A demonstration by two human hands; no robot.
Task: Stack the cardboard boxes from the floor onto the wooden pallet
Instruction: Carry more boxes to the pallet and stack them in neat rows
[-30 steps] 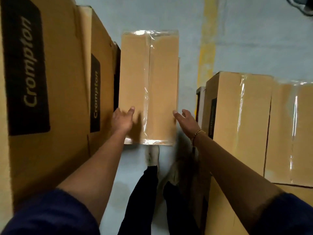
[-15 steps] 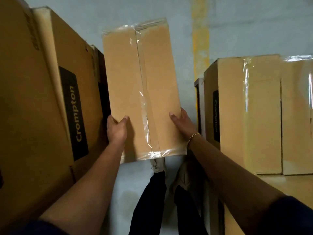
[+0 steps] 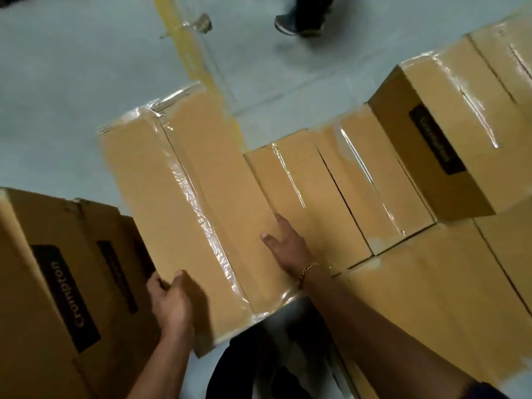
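A long taped cardboard box (image 3: 187, 203) is lifted off the floor, tilted with its far end to the upper left. My left hand (image 3: 172, 298) grips its near left edge, thumb on top. Against the box's right side presses my right hand (image 3: 283, 249), fingers around the edge and thumb on the top face. To the right lies the stack of similar taped boxes (image 3: 339, 191), with one box (image 3: 449, 139) a layer higher. The pallet is hidden beneath them.
Tall Crompton boxes (image 3: 57, 283) stand close on the left. A yellow floor line (image 3: 201, 61) runs across the grey floor. Another person's shoe (image 3: 299, 24) is at the top. My legs (image 3: 259, 370) are below the held box.
The box has come up off the floor in both hands and swung right toward the stack. My view turned so the stacked boxes fill the right side.
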